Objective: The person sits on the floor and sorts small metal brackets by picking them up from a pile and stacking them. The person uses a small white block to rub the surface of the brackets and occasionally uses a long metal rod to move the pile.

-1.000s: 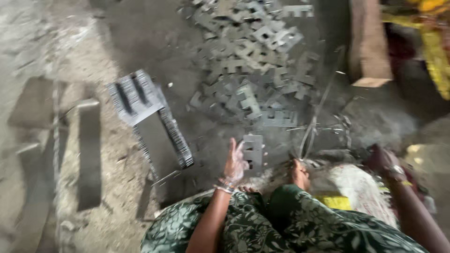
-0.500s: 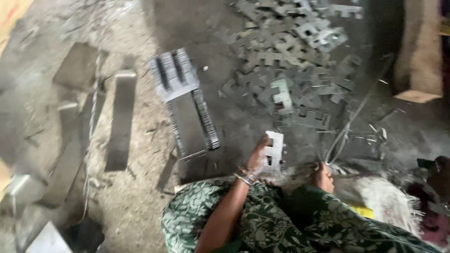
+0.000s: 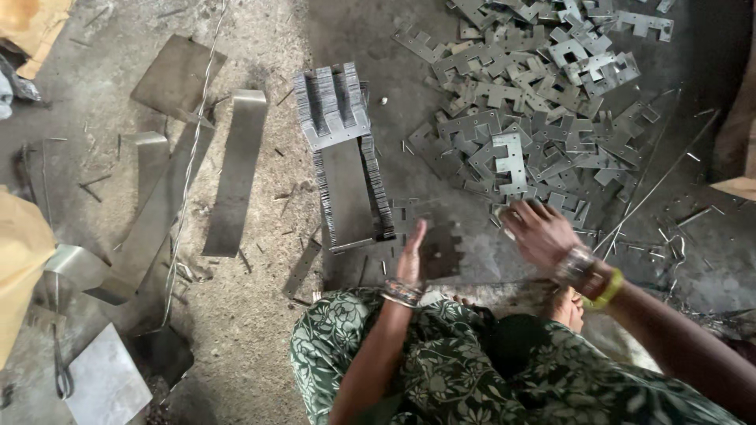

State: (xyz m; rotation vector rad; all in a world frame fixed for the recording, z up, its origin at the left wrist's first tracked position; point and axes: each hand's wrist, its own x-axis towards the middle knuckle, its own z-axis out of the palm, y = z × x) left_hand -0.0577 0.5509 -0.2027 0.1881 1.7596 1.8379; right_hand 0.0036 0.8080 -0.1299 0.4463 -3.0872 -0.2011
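Seated worker at the floor: the left hand (image 3: 411, 258), fingers straight and holding nothing, lay just right of the stacked stampings (image 3: 350, 177), whose long axis ran away from the body, while the right hand (image 3: 539, 232), loosely spread and empty, touched the near edge of the loose stampings (image 3: 543, 102).

Soft daylight falls from the upper left onto the dusty floor (image 3: 236, 330), the right side is dim, and the moving hands are slightly blurred.
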